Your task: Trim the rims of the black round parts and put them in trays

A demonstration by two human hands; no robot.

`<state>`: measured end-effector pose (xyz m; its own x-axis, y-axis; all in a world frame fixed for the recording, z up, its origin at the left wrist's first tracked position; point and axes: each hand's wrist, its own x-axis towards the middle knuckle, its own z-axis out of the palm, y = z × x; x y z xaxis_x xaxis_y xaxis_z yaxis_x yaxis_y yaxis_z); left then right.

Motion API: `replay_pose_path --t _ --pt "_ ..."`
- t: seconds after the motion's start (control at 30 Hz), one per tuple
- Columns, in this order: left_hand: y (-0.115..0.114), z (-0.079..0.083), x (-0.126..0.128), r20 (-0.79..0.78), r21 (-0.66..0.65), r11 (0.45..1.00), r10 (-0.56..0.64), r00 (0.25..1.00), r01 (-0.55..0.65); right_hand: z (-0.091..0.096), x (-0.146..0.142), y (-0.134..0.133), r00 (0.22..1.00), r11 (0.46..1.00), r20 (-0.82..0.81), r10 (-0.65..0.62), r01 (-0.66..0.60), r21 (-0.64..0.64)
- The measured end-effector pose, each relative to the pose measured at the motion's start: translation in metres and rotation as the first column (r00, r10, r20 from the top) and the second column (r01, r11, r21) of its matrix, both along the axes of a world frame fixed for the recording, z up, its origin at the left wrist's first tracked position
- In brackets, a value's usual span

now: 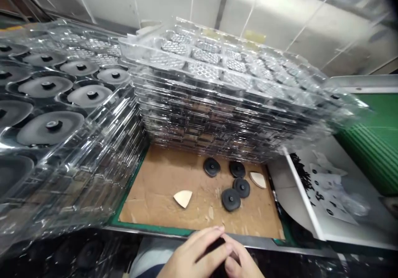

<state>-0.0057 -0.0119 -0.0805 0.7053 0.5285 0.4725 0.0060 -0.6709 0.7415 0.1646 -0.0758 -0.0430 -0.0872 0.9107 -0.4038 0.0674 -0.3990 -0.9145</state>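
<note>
A tall stack of clear plastic trays (211, 103) stands at the back of a counter (155, 227); a second tray stack (102, 174) at left carries grey-black rounded discs (34, 130). Between them and the person lies a brown cardboard sheet (155, 182), with a white bin (301, 191) to its right. At the near edge, the left hand (192, 255) and right hand (241, 263) meet, fingers curled, fingertips together; whether they hold anything cannot be told. Just beyond, on the cardboard, lie four black discs (230, 205) and two pale wedges (183, 198).

On my feed: four black pieces (226, 200), two wedges (183, 198) on cardboard (152, 182); clear tray stacks (211, 103); left hand (189, 257) touching right hand (244, 263).
</note>
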Motion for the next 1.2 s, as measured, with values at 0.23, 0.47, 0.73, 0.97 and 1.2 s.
replay_pose_path --t 0.23,0.47,0.73,0.97,1.2 --pt "0.012 0.022 -0.035 0.013 -0.876 0.441 0.424 0.905 -0.195 -0.015 -0.023 0.057 0.922 0.974 0.378 0.083 -0.155 0.165" --pt "0.025 0.025 -0.051 0.086 -0.961 -0.106 0.765 0.639 0.257 -0.069 -0.055 0.078 0.781 0.899 0.622 -0.052 -0.235 0.370" --pt "0.031 0.033 -0.044 0.078 -0.959 -0.131 0.730 0.679 0.250 -0.002 -0.049 0.103 0.822 0.856 0.551 -0.145 -0.176 0.487" --pt "0.040 0.049 -0.029 0.096 -0.962 -0.138 0.643 0.760 0.238 0.061 -0.069 0.089 0.878 0.691 0.477 -0.040 -0.320 0.648" --pt "0.032 0.064 -0.018 0.122 -0.968 -0.112 0.576 0.808 0.226 0.068 -0.060 0.088 0.860 0.625 0.491 -0.140 -0.308 0.717"
